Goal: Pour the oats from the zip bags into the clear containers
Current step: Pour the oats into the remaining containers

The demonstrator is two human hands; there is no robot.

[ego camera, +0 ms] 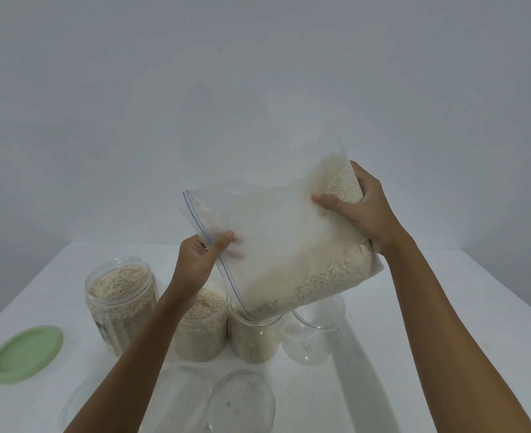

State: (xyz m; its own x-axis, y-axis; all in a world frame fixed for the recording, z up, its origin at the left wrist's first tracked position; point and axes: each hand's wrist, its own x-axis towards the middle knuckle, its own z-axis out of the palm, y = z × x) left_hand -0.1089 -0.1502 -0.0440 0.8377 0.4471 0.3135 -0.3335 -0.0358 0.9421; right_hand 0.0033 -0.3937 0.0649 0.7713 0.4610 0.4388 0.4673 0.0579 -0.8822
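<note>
Four clear containers (254,335) stand in a row on the white table (445,307), three holding oats, beside one green lid (26,354) and clear lids (242,401). One zip bag (289,245) tilts with its open corner in the third container. Left hand (195,264) pinches the zip edge; right hand (364,207) grips the raised bottom.

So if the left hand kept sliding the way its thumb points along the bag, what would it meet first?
Only the zip bag itself: the left hand pinches its zipper edge, thumb pointing right across the plastic. Depth beyond is unclear.
</note>
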